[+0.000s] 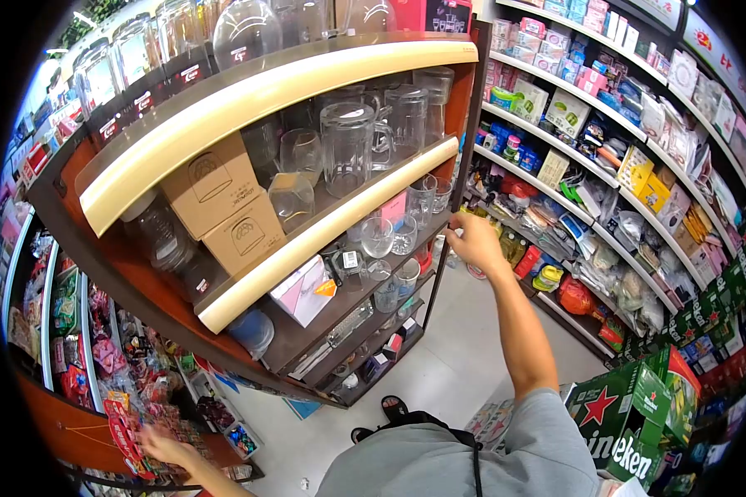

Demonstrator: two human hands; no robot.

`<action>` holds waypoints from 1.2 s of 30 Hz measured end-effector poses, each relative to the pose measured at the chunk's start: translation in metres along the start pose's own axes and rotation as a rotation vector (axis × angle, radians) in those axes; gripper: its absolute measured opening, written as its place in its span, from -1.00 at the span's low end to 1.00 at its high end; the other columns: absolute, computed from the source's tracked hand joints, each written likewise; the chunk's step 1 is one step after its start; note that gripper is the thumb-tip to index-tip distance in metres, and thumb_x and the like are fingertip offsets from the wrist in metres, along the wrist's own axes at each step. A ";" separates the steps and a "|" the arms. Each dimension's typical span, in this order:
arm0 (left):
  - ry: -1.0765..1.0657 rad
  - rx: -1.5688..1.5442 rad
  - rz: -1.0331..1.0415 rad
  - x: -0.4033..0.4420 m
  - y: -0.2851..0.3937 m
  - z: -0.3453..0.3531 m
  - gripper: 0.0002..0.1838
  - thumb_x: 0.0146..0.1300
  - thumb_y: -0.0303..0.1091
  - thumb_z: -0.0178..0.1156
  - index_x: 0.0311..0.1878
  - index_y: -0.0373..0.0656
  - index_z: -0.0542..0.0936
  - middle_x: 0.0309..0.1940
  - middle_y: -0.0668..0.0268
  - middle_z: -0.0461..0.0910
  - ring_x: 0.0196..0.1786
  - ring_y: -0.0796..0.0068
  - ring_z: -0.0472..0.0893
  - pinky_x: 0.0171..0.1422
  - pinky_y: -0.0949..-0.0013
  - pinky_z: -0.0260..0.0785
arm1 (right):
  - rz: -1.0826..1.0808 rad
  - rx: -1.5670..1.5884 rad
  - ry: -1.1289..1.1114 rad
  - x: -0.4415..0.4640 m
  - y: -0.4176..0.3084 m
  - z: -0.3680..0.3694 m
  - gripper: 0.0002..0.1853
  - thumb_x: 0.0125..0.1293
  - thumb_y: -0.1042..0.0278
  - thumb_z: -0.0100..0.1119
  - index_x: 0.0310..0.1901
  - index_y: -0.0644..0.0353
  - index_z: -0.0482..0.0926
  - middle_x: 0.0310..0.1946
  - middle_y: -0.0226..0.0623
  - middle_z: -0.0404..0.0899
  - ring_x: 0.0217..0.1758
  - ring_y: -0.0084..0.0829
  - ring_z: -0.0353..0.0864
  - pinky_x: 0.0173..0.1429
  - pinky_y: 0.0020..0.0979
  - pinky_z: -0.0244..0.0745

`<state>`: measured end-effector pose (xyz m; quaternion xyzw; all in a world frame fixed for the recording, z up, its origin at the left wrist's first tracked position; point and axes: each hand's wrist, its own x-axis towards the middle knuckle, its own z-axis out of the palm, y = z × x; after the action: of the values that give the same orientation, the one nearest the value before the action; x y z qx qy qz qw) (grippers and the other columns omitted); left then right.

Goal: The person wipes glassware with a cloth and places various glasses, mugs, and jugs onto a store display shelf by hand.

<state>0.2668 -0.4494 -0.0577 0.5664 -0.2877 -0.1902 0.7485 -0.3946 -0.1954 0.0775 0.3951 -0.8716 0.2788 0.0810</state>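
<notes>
At the lower left, my left hand is slightly blurred, its fingers closed at the edge of a red packet with pale lettering. My right hand is at the right end of the glassware shelf, by the dark upright post. Its fingers are curled, and what they grip, if anything, is hidden. Closest to it are a small clear glass and a glass mug. Other clear glasses, including a round one, stand along the same shelf.
A large handled mug and brown cardboard boxes fill the shelf above, behind a cream-coloured rail. Stocked white shelves curve along the right. Green beer cartons are stacked beside me on the pale floor.
</notes>
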 end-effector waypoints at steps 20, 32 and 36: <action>-1.527 1.568 -0.076 -0.196 -0.203 -0.203 -0.72 0.17 -0.28 0.28 -0.09 -0.20 0.64 -0.16 -0.01 0.70 -0.21 0.10 0.72 -0.13 0.09 0.59 | 0.167 0.784 -0.158 -0.112 0.000 0.178 -0.76 0.26 0.31 0.29 -0.20 0.35 0.66 -0.44 -0.24 0.71 -0.41 -0.47 0.68 -0.27 -0.36 0.56; -1.692 1.536 -0.081 -0.204 -0.207 -0.151 -0.66 0.17 -0.20 0.28 -0.06 -0.19 0.65 -0.11 -0.02 0.69 -0.12 0.05 0.71 -0.04 0.06 0.57 | 0.237 0.915 -0.106 -0.114 -0.023 0.131 -0.76 0.28 0.35 0.29 -0.15 0.37 0.65 -0.39 -0.29 0.71 -0.35 -0.55 0.65 -0.20 -0.44 0.54; -1.718 1.569 -0.079 -0.207 -0.211 -0.154 -0.65 0.17 -0.17 0.28 -0.05 -0.18 0.65 -0.09 -0.02 0.69 -0.09 0.03 0.71 0.00 0.05 0.56 | 0.216 0.831 -0.105 -0.109 -0.040 0.097 -0.75 0.28 0.33 0.29 -0.14 0.36 0.66 -0.39 -0.29 0.72 -0.36 -0.55 0.66 -0.19 -0.44 0.55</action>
<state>0.2171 -0.2696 -0.3344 0.5674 -0.7213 -0.3042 -0.2554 -0.2837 -0.2003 -0.0257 0.3143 -0.7246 0.5924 -0.1588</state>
